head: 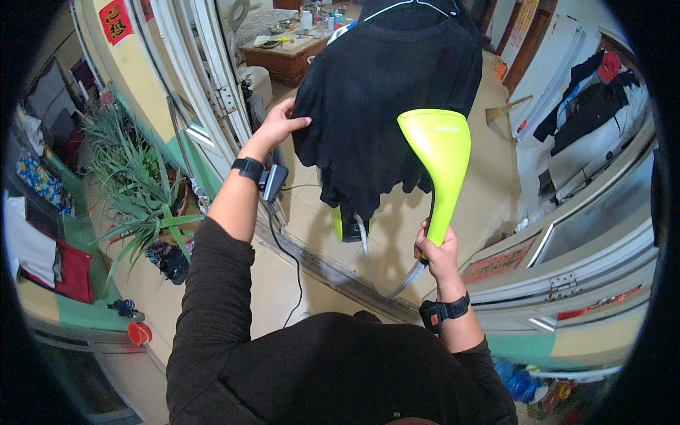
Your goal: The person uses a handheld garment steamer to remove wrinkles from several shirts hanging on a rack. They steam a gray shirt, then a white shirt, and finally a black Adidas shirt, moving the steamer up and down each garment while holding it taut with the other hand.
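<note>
A black knit garment (393, 74) hangs before me on a light-coloured hanger (409, 3). At its left edge is my left hand (279, 127), thumb over the front of the sleeve and fingers partly hidden behind it. My right hand (440, 249) grips the handle of a lime-green garment steamer head (443, 154), whose wide end overlaps the garment's lower right in view. From the handle a silvery hose (365, 249) loops down and up to the steamer's black and green base (355, 231), on the floor partly under the garment's hem.
A door track (340, 281) crosses the tiled floor, with folding door frames (212, 69) at left. Potted aloe plants (138, 170) stand farther left. A black cable (298, 276) runs down from my left wrist device. Behind are a cluttered table (287, 50) and a broom (498, 116).
</note>
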`<state>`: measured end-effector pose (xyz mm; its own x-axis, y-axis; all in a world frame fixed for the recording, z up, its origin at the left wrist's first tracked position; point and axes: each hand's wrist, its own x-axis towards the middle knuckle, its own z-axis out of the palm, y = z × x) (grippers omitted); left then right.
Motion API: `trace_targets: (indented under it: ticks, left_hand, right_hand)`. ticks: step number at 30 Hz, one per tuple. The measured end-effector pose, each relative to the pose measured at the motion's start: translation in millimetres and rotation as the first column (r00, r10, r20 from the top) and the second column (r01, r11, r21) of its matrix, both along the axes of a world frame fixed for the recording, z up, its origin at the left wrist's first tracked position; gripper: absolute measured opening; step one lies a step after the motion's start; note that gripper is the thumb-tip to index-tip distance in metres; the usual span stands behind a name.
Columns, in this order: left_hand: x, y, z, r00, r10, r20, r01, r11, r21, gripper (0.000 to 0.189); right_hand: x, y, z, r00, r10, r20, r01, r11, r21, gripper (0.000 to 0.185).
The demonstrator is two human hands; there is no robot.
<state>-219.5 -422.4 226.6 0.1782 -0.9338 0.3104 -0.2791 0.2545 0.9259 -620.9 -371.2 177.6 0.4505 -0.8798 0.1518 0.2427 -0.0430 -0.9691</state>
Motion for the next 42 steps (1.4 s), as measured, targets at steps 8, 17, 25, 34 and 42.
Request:
trace_targets:
  ticks: [8,17,25,34,42]
  left_hand:
    - [40,64,-36,0.999,0.053,0.001,-0.053,0.99,0.134,0.011]
    - [23,81,-57,0.98,0.055,-0.191,-0.011,0.974,0.226,0.025]
    - [-11,50,-103,0.686,0.08,-0.723,0.067,0.983,0.172,0.031]
    - [4,17,-103,0.387,0.06,-0.92,0.112,0.987,0.112,0.024]
    - [5,47,-79,0.244,-0.149,-0.958,-0.002,0.988,-0.154,0.03]
  right_hand:
    - [31,22,-20,0.998,-0.056,0.036,0.052,0.994,0.095,0.026]
    - [65,41,-42,0.995,-0.003,0.104,-0.018,0.981,0.191,0.026]
    - [69,47,-43,0.997,-0.066,0.042,0.055,0.976,0.213,0.023]
    - [56,25,-24,0.997,-0.081,-0.003,0.081,0.986,0.149,0.024]
    - [60,-18,4,0.986,0.025,0.166,-0.043,0.994,0.103,0.023]
